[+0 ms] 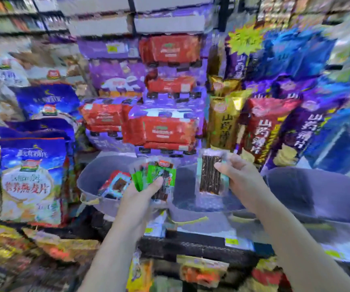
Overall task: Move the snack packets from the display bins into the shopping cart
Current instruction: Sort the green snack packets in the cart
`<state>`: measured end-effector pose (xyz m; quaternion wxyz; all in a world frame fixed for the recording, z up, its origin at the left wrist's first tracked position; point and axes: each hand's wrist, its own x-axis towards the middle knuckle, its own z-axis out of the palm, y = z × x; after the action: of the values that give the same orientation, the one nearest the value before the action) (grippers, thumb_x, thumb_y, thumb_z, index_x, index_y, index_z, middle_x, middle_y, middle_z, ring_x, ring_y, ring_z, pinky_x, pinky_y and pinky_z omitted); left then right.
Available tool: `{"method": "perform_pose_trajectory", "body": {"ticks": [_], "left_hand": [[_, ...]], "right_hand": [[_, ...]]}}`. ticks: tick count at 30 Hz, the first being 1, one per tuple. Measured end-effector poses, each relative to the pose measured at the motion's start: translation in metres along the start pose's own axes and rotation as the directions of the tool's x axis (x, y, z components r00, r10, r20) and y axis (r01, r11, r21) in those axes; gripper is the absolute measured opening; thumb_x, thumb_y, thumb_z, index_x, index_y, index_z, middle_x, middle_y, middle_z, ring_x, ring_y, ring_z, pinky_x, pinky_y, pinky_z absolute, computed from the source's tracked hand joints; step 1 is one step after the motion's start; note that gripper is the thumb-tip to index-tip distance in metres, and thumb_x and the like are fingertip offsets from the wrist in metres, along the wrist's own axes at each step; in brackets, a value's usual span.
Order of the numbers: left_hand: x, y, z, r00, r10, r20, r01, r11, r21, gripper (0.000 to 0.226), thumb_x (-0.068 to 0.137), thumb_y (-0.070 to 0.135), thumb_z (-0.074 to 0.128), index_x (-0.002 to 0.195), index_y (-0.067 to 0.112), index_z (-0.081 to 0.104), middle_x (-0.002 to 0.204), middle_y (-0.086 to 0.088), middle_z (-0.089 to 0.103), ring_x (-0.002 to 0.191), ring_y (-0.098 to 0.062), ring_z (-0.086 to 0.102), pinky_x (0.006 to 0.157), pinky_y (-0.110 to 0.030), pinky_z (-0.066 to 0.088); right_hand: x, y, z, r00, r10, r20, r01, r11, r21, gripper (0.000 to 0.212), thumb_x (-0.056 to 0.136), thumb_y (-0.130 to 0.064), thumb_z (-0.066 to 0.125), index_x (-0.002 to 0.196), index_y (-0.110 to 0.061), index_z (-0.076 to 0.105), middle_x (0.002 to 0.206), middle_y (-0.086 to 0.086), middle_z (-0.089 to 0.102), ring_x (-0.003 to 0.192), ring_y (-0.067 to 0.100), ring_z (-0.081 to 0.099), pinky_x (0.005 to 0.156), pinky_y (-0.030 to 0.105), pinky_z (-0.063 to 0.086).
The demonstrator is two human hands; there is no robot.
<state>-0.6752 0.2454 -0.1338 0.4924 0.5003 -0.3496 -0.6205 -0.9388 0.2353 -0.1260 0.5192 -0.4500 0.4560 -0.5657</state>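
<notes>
Both hands are loaded and held above the grey display bins at the front edge of the shelf. The left hand [140, 199] grips a small fan of green packets [159, 175] from below, thumb laid across their faces, over the near rim of the left bin [95, 165], where red packets [115, 184] lie on the bottom. The right hand [240, 175] pinches a clear packet [210, 175] of dark sticks by its right edge, above the middle bin [183, 182]. That packet's long axis stands nearly upright, tipped a little. The two loads hang near each other without touching, and the hands are apart. Both forearms reach forward and up from the lower edge of the view, roughly parallel. The shopping cart is nowhere in view, so it cannot be told which hand is nearer to it. Judging by the arms, the carry will probably have to come back towards the person, away from the shelf.
</notes>
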Motion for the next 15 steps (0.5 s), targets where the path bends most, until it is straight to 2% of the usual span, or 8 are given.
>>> {"method": "perform_pose_trajectory", "body": {"ticks": [2, 3, 6, 9, 10, 13, 14, 15], "left_hand": [[0.015, -0.008, 0.02, 0.999, -0.029, 0.024, 0.029, 0.999, 0.022, 0.008, 0.092, 0.019, 0.079, 0.099, 0.024, 0.082, 0.098, -0.007, 0.081, 0.076, -0.028, 0.075, 0.066, -0.039, 0.059], [0.022, -0.011, 0.028, 0.999, -0.037, 0.023, 0.036, 0.999, 0.026, 0.012, 0.093, 0.016, 0.079, 0.104, 0.019, 0.081, 0.102, -0.01, 0.081, 0.085, -0.032, 0.075, 0.066, -0.04, 0.06], [0.046, -0.022, 0.045, 0.996, -0.088, 0.014, 0.086, 0.993, 0.075, 0.025, 0.093, 0.012, 0.079, 0.117, 0.008, 0.076, 0.112, -0.016, 0.08, 0.1, -0.038, 0.073, 0.076, -0.046, 0.062], [0.073, -0.037, 0.054, 0.992, -0.123, -0.018, 0.124, 0.986, 0.115, 0.024, 0.092, 0.008, 0.08, 0.115, 0.006, 0.075, 0.106, -0.016, 0.081, 0.096, -0.034, 0.076, 0.091, -0.054, 0.061], [0.081, -0.041, 0.057, 0.992, -0.127, -0.027, 0.129, 0.982, 0.136, 0.023, 0.091, 0.007, 0.08, 0.114, 0.005, 0.074, 0.103, -0.017, 0.081, 0.09, -0.031, 0.076, 0.09, -0.053, 0.062], [0.102, -0.053, 0.065, 0.991, -0.125, -0.046, 0.132, 0.958, 0.254, 0.014, 0.092, 0.005, 0.08, 0.103, 0.007, 0.073, 0.095, -0.017, 0.079, 0.069, -0.02, 0.073, 0.063, -0.032, 0.059], [0.108, -0.056, 0.068, 0.99, -0.134, -0.04, 0.139, 0.952, 0.273, 0.011, 0.093, 0.004, 0.078, 0.103, 0.007, 0.073, 0.093, -0.015, 0.078, 0.068, -0.02, 0.073, 0.061, -0.03, 0.057], [0.114, -0.059, 0.071, 0.989, -0.146, -0.024, 0.146, 0.946, 0.29, 0.011, 0.095, 0.002, 0.076, 0.104, 0.007, 0.073, 0.096, -0.015, 0.077, 0.074, -0.022, 0.072, 0.067, -0.034, 0.058]], "right_hand": [[0.005, 0.003, -0.023, 0.998, 0.052, -0.041, -0.055, 0.997, -0.058, 0.017, 0.085, -0.027, 0.074, 0.099, -0.017, 0.076, 0.104, 0.014, 0.076, 0.095, 0.028, 0.076, 0.082, 0.044, 0.061], [0.008, 0.005, -0.032, 0.995, 0.086, -0.054, -0.09, 0.993, -0.078, 0.023, 0.086, -0.029, 0.075, 0.104, -0.014, 0.074, 0.106, 0.015, 0.076, 0.098, 0.029, 0.076, 0.081, 0.045, 0.062], [0.019, 0.016, -0.044, 0.98, 0.185, -0.067, -0.194, 0.968, -0.163, 0.012, 0.095, -0.031, 0.073, 0.107, -0.032, 0.076, 0.104, -0.004, 0.079, 0.104, 0.019, 0.075, 0.085, 0.038, 0.062], [0.031, 0.029, -0.044, 0.963, 0.248, -0.104, -0.266, 0.936, -0.229, 0.009, 0.095, -0.027, 0.073, 0.101, -0.032, 0.077, 0.103, -0.003, 0.08, 0.1, 0.017, 0.076, 0.098, 0.049, 0.057], [0.033, 0.034, -0.043, 0.956, 0.272, -0.114, -0.291, 0.93, -0.225, 0.009, 0.096, -0.024, 0.073, 0.102, -0.028, 0.078, 0.102, 0.001, 0.08, 0.099, 0.02, 0.076, 0.098, 0.053, 0.057], [0.041, 0.047, -0.039, 0.936, 0.306, -0.172, -0.339, 0.917, -0.211, 0.016, 0.095, -0.013, 0.072, 0.108, -0.02, 0.077, 0.105, 0.009, 0.078, 0.102, 0.03, 0.075, 0.097, 0.062, 0.054], [0.045, 0.051, -0.038, 0.929, 0.323, -0.181, -0.357, 0.913, -0.198, 0.019, 0.095, -0.01, 0.072, 0.111, -0.019, 0.077, 0.108, 0.011, 0.078, 0.105, 0.032, 0.074, 0.097, 0.064, 0.053], [0.05, 0.054, -0.037, 0.918, 0.349, -0.186, -0.382, 0.906, -0.183, 0.022, 0.095, -0.008, 0.072, 0.114, -0.017, 0.076, 0.109, 0.012, 0.078, 0.107, 0.032, 0.074, 0.097, 0.064, 0.053]]}}
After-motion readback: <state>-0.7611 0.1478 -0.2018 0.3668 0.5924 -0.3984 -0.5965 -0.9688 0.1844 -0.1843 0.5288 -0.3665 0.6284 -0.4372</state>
